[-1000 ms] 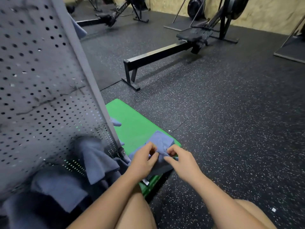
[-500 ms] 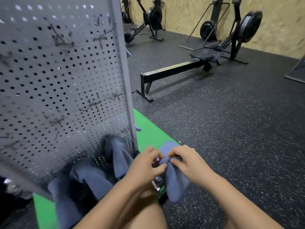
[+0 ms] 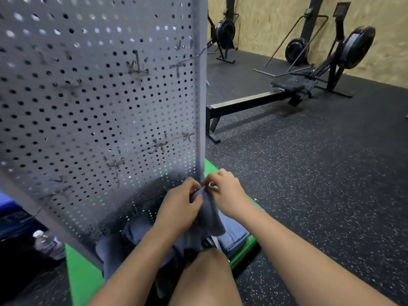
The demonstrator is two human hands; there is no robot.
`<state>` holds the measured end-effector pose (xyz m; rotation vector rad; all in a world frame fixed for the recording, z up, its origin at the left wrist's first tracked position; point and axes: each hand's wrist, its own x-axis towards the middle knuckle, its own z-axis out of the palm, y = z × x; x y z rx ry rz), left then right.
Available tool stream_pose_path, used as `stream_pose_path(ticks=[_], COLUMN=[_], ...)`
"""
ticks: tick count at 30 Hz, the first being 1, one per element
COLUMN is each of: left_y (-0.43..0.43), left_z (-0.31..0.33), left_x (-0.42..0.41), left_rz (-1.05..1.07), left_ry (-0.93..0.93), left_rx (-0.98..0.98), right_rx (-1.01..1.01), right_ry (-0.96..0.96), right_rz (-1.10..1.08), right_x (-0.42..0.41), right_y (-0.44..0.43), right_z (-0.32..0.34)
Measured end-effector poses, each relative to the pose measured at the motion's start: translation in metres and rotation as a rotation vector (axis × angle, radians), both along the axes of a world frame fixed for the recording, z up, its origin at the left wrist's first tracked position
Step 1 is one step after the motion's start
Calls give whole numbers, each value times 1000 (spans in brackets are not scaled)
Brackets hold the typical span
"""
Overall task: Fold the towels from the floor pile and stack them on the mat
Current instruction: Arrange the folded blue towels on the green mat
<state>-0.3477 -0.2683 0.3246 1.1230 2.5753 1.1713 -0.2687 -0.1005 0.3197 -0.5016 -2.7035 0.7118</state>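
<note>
Both hands are up in front of the knee, close together, and they hold one grey towel (image 3: 210,217) between them. The left hand (image 3: 178,208) has its fingers (image 3: 195,198) curled round the top of the cloth. The right hand (image 3: 226,193) pinches the edge just beside it with bent fingers (image 3: 212,181). The rest of the towel hangs down loose toward the green mat (image 3: 84,281). A folded towel (image 3: 234,236) already lies flat on the mat, right under the hanging one. More grey towels sit in a heap (image 3: 130,233) low down on the left, partly hidden behind the tall grey panel with holes (image 3: 99,107). I think the person is feeling for the corners so the fold can start. Here is what could go wrong. The hands are bunched together, so the cloth may get folded crooked or in a lump. The loose end could drag over the folded towel and mess it up. The panel is very close to the hands and has little hooks, so the cloth might catch there. If the pinch slips, the towel could drop on the dark floor (image 3: 309,184).
</note>
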Motion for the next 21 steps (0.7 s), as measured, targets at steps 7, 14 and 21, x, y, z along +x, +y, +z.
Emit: stream_pose_path(ticks=[7, 14, 21], left_y=[22, 31, 32], left_z=[5, -14, -32], left_x=[-32, -37, -27], left_rz=[156, 161, 77], left_ry=[91, 264, 289], left_rx=[-238, -421, -459], right_rx=[-102, -253, -292], right_ry=[-69, -86, -66], right_rz=[-160, -211, -83], right_x=[-36, -39, -13], right_y=[-6, -2, 8], right_z=[-3, -20, -34])
